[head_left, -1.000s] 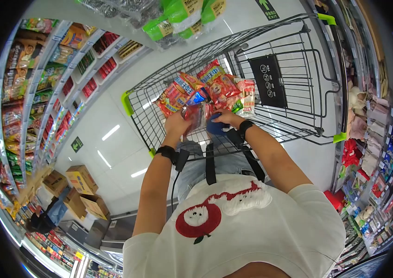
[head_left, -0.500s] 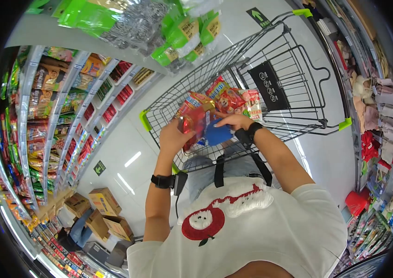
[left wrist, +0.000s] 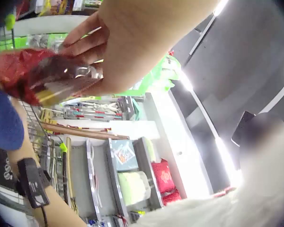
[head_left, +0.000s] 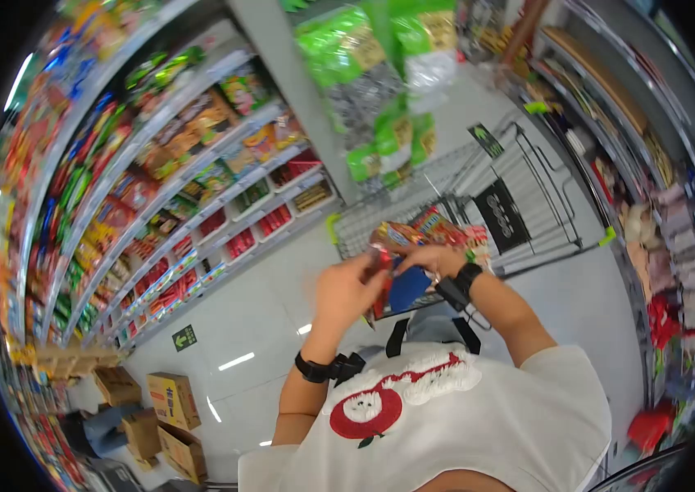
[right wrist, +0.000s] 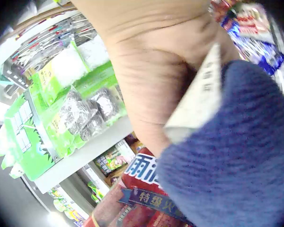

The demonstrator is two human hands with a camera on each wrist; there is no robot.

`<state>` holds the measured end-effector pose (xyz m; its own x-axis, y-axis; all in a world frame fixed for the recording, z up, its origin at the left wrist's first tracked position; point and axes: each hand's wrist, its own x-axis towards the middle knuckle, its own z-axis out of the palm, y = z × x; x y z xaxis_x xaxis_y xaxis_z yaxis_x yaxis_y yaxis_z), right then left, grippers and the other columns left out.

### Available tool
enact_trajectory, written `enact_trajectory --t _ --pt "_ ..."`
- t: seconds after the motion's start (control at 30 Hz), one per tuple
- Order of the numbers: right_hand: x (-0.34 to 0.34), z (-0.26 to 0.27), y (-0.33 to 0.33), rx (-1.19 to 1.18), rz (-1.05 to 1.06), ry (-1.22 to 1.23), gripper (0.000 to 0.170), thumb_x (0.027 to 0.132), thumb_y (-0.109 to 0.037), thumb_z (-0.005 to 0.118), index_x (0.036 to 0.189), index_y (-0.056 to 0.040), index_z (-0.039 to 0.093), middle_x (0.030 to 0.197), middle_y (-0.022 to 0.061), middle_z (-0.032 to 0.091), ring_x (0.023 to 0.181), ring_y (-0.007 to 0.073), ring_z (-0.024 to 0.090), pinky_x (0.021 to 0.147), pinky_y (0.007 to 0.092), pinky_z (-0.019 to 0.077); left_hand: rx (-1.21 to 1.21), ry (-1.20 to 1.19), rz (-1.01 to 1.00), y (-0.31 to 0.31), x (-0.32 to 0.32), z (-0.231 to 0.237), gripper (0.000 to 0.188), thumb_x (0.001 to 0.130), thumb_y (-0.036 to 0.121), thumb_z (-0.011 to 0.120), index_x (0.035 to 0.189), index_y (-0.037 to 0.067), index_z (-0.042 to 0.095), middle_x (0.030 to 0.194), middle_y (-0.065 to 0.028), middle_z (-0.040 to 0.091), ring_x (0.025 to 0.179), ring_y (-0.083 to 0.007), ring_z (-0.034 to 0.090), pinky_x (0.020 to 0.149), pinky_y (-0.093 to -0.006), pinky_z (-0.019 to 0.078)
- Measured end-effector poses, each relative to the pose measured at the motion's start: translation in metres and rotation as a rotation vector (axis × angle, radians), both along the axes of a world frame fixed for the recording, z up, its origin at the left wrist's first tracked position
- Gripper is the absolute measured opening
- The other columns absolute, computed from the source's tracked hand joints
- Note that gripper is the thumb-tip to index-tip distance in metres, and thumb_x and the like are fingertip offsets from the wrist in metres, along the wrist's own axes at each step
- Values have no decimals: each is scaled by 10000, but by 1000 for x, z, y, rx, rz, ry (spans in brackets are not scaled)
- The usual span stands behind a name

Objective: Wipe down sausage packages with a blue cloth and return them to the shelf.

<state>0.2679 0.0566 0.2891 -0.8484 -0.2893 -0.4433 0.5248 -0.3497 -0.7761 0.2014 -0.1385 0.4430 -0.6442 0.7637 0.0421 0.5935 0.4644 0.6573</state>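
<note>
My left hand (head_left: 343, 291) grips a red, partly see-through pack of ham sausage (right wrist: 146, 201), held up near the basket's near left corner. In the left wrist view the pack (left wrist: 28, 78) runs out from the fingers and looks blurred. My right hand (head_left: 444, 261) holds a blue knitted cloth item (head_left: 410, 289) beside the pack. A pale paper tag (right wrist: 199, 99) with printed characters sticks up between the palm and the knit. Beyond both hands, red and yellow snack bags (head_left: 432, 223) lie in the wire shopping cart (head_left: 556, 256).
Shelves of packaged snacks (head_left: 163, 193) line the left side. Green-topped bags of scouring balls (head_left: 356, 70) hang beyond the cart. Cardboard boxes (head_left: 173, 400) stand on the floor at lower left, close to another person. Shelves with cloth goods (head_left: 667, 217) run along the right.
The head view has swung left, so the cart sits further right. My left hand has lifted the sausage pack and turned it nearly edge-on. The blue knit stays in my right hand.
</note>
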Motion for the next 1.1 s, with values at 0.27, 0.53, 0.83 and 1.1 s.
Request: enact_trajectory --t 0.27,0.53,0.83,1.1 --pt "-24 -4 -159 -245 -31 5 564 684 -73 653 1204 -16 439 1136 84 531 1016 158 522 803 272 456 345 149 95 -130 10 12 286 625 197 687 819 50 537 777 -120 535 775 -286 539 677 -353 426" --pt "-53 68 -223 182 60 374 806 631 -74 677 1318 -7 261 1212 130 462 1094 223 474 920 311 380 596 -985 223 -234 0 -60 602 829 504 427 1264 95 350 1185 -154 444 1013 -297 503 862 -417 420" --pt "-58 200 -262 771 330 958 781 596 -137 733 1272 -5 365 1183 146 513 1100 219 482 949 318 355 852 -1456 274 -280 8 -56 520 861 549 372 1083 100 511 885 -42 587 773 -257 586 660 -454 522" --pt "-18 286 -280 509 -572 1106 473 632 -65 735 1073 -64 562 1066 56 575 972 150 538 858 293 430 1184 -1575 0 -298 14 -33 498 884 502 379 1120 72 464 976 -80 569 838 -190 586 695 -322 517"
